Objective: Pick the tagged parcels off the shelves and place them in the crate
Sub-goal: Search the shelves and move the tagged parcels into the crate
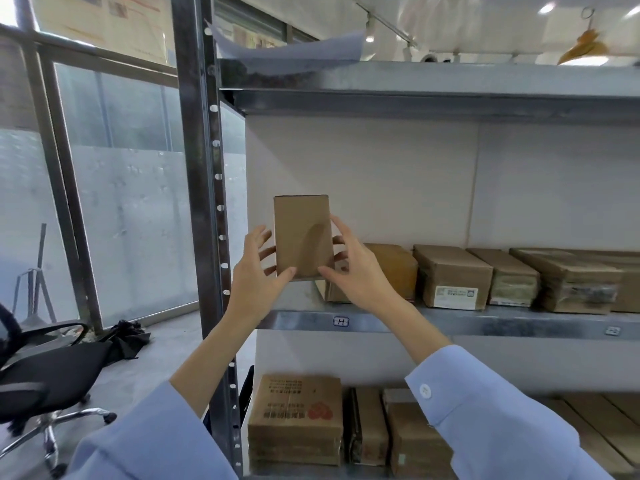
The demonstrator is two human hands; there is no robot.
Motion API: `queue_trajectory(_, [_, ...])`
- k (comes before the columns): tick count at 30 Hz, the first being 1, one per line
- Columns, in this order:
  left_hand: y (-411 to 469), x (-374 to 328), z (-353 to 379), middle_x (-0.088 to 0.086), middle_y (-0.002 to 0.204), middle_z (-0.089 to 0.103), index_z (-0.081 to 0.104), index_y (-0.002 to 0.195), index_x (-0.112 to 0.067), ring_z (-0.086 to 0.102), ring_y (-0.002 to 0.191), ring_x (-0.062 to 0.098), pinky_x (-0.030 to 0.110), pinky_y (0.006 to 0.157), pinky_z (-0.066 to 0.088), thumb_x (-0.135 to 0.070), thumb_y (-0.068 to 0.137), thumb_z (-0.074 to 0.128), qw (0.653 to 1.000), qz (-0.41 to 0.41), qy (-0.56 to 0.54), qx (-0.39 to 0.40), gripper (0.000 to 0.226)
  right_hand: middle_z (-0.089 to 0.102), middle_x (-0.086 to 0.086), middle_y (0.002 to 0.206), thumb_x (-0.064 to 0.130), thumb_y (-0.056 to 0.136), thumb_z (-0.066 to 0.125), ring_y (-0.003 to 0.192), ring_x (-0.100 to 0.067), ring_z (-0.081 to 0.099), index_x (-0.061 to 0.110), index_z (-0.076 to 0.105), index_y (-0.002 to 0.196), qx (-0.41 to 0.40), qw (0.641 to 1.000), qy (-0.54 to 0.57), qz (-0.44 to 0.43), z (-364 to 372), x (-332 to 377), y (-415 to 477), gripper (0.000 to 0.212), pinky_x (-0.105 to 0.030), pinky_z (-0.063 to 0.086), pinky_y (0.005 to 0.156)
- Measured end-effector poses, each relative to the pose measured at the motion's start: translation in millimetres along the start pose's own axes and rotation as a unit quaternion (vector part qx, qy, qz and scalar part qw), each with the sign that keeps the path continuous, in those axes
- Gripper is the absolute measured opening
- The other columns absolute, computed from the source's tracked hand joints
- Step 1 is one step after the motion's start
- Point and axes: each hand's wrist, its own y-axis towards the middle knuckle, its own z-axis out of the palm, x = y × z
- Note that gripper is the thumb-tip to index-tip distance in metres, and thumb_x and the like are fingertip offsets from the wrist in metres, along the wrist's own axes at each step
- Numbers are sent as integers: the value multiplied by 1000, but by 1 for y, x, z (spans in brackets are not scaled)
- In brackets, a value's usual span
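The parcel [300,233] is pinched upright between the left hand [258,271] and right hand [351,271], thumbs at its lower edge, fingers curled round its sides, probably so a tag can be checked. It is held at the left end of the middle shelf [485,325], flanked by 1 post [202,202] and neighbouring boxes [452,275].

A small stockroom or parcel storeroom. A steel shelving rack [204,202] with a hole-punched upright fills most of the view. Its galvanised middle shelf [485,327] carries a row of brown cardboard parcels [453,275], one bearing a printed shipping label [456,296]. A small location tag [341,321] is fixed to the shelf's front edge. More taped cartons [298,420] sit on the level below. To the left are frosted glass panels [138,220] in dark metal frames, a bare grey floor [162,358] and a black swivel chair [52,372]. Ceiling lights [547,8] glow overhead.
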Motion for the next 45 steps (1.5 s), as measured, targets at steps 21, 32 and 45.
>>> queue_trajectory(21, [1, -17, 4, -3, 143, 44, 34, 145, -28, 45, 121, 7, 31, 101, 43, -20, 81, 78, 1000, -14, 12, 5, 78, 47, 4, 142, 28, 84, 76, 125, -15, 50, 33, 23, 151, -16, 995, 76, 55, -12, 12, -6, 85, -48, 46, 107])
queue_trajectory(32, [0, -16, -2, -10, 130, 49, 34, 139, -26, 51, 120, 14, 36, 105, 45, -18, 82, 76, 999, -17, -25, 15, 71, 49, -1, 142, 34, 81, 79, 127, -18, 51, 25, 28, 139, 11, 990, 117, 72, -13, 9, -12, 78, -44, 45, 108])
queue_trajectory(45, [-2, -10, -1, -2, 138, 45, 40, 140, -22, 48, 127, 20, 40, 102, 50, -13, 82, 77, 1000, 5, -3, 13, 69, 44, 6, 148, 21, 84, 77, 133, -10, 44, 32, 24, 147, 4, 993, 116, 29, -9, 8, -16, 83, -27, 47, 102])
